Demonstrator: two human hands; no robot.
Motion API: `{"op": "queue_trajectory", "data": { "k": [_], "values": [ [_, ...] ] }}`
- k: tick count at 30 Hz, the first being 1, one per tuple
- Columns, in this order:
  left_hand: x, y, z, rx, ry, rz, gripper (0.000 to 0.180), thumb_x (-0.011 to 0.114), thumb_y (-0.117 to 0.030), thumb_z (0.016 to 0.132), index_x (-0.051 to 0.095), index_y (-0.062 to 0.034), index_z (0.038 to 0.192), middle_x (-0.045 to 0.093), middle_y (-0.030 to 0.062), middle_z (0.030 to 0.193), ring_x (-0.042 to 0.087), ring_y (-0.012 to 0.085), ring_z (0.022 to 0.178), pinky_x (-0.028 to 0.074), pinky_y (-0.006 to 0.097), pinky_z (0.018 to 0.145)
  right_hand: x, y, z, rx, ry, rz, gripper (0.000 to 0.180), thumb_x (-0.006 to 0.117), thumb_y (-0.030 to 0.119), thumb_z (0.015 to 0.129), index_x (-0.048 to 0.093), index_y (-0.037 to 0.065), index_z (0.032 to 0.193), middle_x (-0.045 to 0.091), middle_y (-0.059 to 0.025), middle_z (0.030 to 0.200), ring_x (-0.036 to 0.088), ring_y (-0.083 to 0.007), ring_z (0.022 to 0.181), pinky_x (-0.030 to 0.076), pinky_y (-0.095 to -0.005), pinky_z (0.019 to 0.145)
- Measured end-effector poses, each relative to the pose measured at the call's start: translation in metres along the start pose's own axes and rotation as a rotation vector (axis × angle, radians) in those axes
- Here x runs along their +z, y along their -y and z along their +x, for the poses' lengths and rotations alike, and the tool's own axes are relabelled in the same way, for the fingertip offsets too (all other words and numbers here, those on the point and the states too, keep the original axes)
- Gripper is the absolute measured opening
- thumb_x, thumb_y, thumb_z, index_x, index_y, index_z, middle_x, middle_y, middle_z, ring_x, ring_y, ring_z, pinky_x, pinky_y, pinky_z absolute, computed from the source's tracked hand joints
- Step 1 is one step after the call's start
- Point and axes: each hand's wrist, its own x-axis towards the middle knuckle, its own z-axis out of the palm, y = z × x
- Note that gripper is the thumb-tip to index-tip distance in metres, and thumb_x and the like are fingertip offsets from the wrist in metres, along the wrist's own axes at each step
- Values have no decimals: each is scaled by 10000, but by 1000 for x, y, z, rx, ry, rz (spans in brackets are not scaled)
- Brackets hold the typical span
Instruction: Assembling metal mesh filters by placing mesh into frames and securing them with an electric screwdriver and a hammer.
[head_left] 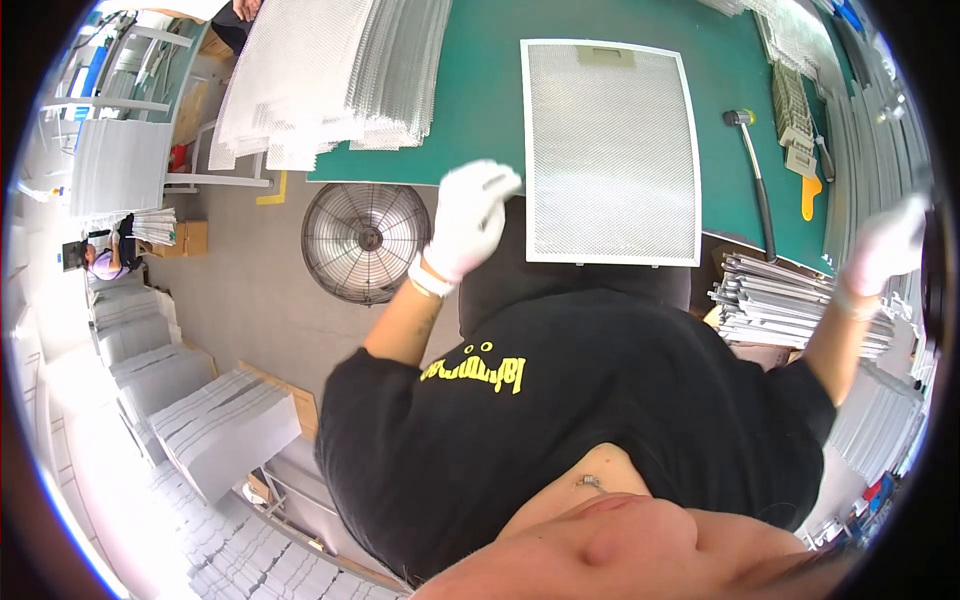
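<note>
Mind the near edge of the green table (480, 90), overhung by the mesh panel (610, 150) just right of the left grip (470, 222).
Could tip off if nudged by that grip, loosely half-open and seemingly empty; could scratch against the hammer (763, 205), left of the right grip (888, 245), if shoved rightward. Cannot tell the blurred right grip's hold.
</note>
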Motion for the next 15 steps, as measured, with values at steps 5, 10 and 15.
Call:
{"op": "queue_trajectory", "data": {
  "k": [5,10,15],
  "values": [
    [9,-17,-29,19,177,135,493,610,7,704,685,-133,1171,639,48,1216,574,307,1158,424,459,1032,27,-40,-180,147,1018,-476,664,716,270,857,480,79,1448,572,-238,1272,547,-371,1202,417,-442,1073],
    [26,-15,-29,80,192,95,434,640,-43,756,662,-162,1173,625,53,1250,556,314,1188,397,499,1061,46,-40,-185,261,1026,-627,511,533,100,966,426,70,1465,578,-222,1202,580,-408,1092,484,-480,910],
    [39,-17,-36,-8,61,71,424,666,-57,755,662,-155,1167,617,65,1244,541,326,1199,386,508,1064,87,-31,-163,269,835,-58,534,524,73,981,387,52,1496,569,-218,1335,574,-385,1203,463,-417,1010]
  ]
}}
